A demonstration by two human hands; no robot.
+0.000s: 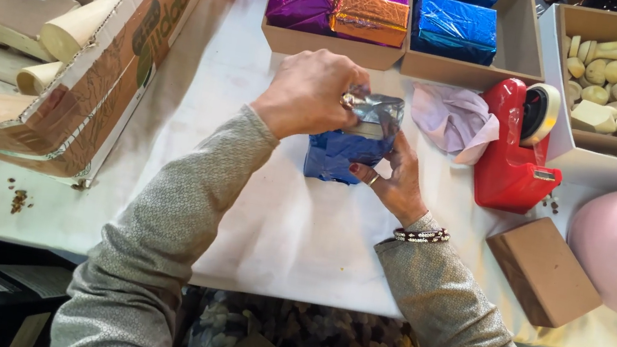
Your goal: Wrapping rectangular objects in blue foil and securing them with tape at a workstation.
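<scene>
From the head camera we see our left hand pinching the crinkled top of a block wrapped in shiny blue foil, which stands mid-table on the white cloth. Our right hand cups its side, fingers closed on it. Two blue foil-wrapped blocks fill a cardboard box; one glossy red tape dispenser sits beside.

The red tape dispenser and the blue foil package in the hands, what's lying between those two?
In the head view, a crumpled pale lilac sheet lies on the white table between the blue foil package and the red tape dispenser.
</scene>
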